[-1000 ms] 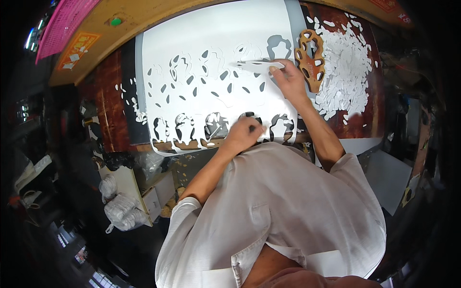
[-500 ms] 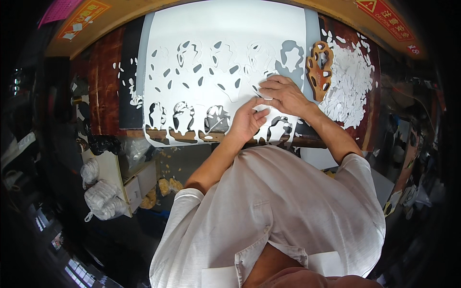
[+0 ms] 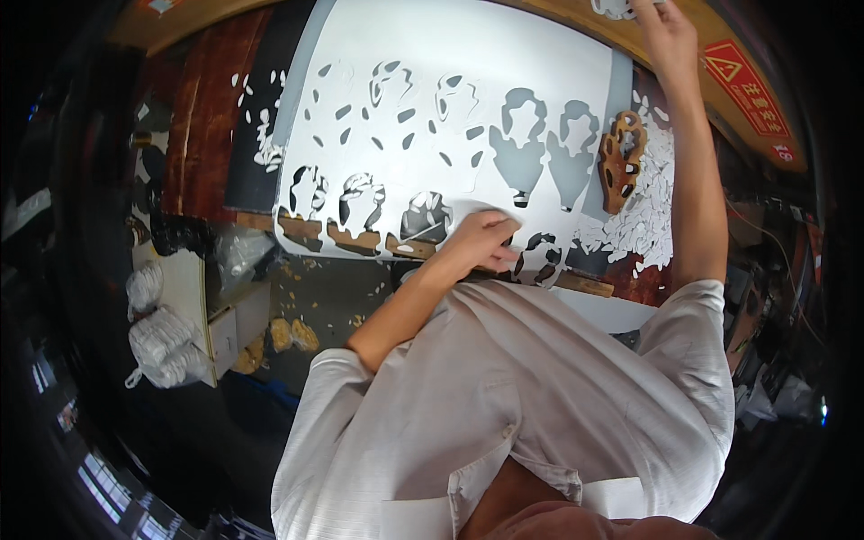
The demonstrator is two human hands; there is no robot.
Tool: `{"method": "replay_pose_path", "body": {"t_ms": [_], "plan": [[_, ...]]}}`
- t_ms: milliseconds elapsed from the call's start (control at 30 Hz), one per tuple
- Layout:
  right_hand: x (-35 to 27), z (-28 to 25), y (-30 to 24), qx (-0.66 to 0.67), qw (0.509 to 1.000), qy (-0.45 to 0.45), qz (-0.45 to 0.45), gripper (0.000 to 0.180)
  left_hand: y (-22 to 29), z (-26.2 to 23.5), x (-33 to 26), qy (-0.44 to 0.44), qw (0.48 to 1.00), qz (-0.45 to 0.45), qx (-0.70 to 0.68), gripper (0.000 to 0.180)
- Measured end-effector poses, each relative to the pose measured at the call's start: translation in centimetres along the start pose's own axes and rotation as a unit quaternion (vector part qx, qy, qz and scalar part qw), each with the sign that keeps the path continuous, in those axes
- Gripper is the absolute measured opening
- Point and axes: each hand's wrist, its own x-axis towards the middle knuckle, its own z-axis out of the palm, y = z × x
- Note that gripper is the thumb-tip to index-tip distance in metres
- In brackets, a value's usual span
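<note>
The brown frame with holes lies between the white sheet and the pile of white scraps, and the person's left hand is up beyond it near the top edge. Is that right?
Not quite: the head view shows the right hand up there. The brown frame does lie between the white sheet and the pile of white scraps.

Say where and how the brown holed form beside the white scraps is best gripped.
The brown holed form is probably best pinched across its narrower near end, by both long edges, coming from above and the near side. It lies flat, tapering toward that end, while white scraps crowd its right edge.
</note>
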Motion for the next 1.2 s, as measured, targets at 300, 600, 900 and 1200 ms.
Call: {"method": "replay_pose_path", "body": {"t_ms": [300,600,900,1200], "plan": [[-20.6,14.5,-2.3,-0.181,0.846,-0.479,-0.147,0.034,-0.8,-7.7,0.3,0.101,0.945,0.101,-0.293,0.027],[-20.5,14.2,-0.7,-0.139,0.88,-0.425,-0.159,0.033,-0.8,-9.2,1.9,0.049,0.95,0.069,-0.302,0.021],[4.6,8.8,-0.8,0.004,0.997,0.073,0.023,0.036,1.9,-8.0,1.2,0.067,0.968,0.006,-0.243,0.035],[-15.3,23.5,-6.6,-0.17,0.935,-0.308,-0.054,0.035,3.3,-17.7,-5.4,0.167,0.982,0.087,0.005,0.028]]}}
